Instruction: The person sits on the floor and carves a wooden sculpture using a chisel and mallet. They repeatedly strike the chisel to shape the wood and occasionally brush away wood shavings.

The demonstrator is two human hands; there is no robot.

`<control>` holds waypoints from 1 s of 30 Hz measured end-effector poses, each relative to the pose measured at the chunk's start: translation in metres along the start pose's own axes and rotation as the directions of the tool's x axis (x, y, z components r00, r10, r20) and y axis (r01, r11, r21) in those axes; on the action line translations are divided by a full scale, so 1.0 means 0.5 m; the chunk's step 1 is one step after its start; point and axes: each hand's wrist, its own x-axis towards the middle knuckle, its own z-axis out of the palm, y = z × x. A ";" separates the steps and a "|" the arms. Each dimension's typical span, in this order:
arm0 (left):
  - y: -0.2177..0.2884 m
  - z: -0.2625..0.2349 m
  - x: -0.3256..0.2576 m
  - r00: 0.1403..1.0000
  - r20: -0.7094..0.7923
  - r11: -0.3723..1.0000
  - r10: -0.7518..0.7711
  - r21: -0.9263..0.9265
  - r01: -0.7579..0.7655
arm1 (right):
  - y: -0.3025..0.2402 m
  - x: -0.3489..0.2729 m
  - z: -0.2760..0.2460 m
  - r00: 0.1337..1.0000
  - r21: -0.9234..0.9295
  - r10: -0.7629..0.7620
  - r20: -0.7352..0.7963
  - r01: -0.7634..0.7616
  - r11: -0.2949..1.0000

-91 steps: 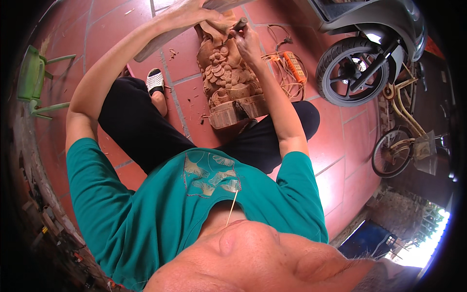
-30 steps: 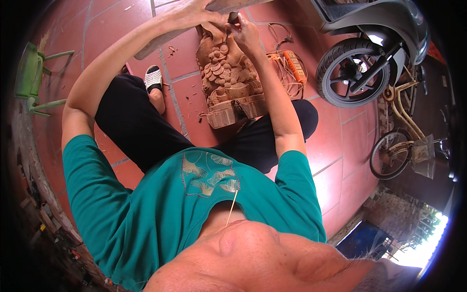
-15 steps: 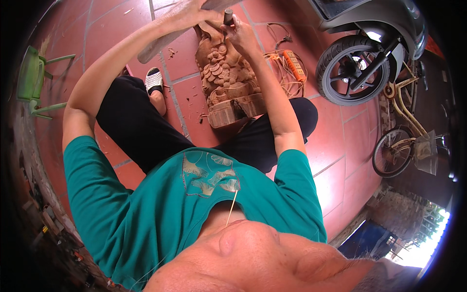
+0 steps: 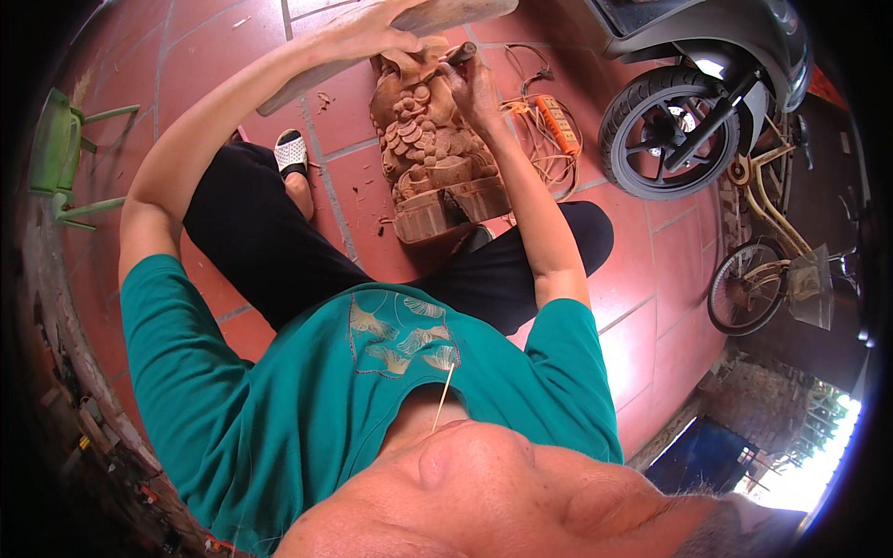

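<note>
Right hand: the right hand [image 4: 472, 82] is closed around a short dark tool handle [image 4: 459, 52], its working end set against the top of the wooden carving [image 4: 430, 149]; the grip sits low on the tool, which I judge gives fine control at the cut

Left hand: the left hand [image 4: 377, 35] is closed over one end of a long flat wooden mallet [image 4: 409, 33], held level just above the tool's butt, seemingly so that it can drive the tool

Arm pose: both arms reach forward and nearly straight from the shoulders, the left one longer and more slanted, the right one bent a little at the elbow; the wrists meet over the carving's head

Carving: a reddish-brown animal figure with scale-like relief, lying on the tiled floor [image 4: 651, 307] between the person's spread legs, its base toward the body and its head away, which keeps it braced and within reach

Legs: black trousers, a white slotted sandal [image 4: 291, 152] on the left foot beside the carving

Further out: an orange power strip [image 4: 558, 123] with coiled cord just right of the carving, a scooter wheel [image 4: 672, 132] beyond it, a bicycle [image 4: 763, 270] at the floor's right edge, a green chair [image 4: 60, 153] at its left edge
</note>
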 end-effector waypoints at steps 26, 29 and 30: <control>0.055 -0.011 0.018 0.996 -0.059 0.962 0.069 0.268 -0.051 | 0.000 0.041 -0.007 0.992 -0.161 0.123 -0.022 -0.125 0.979; 0.055 -0.009 0.022 0.996 -0.055 0.961 0.070 0.270 -0.052 | 0.021 0.037 0.005 0.997 -0.166 0.043 -0.062 -0.053 0.985; 0.059 -0.009 0.021 0.997 -0.045 0.962 0.064 0.269 -0.050 | 0.023 0.038 0.004 0.997 -0.155 0.050 -0.065 -0.059 0.986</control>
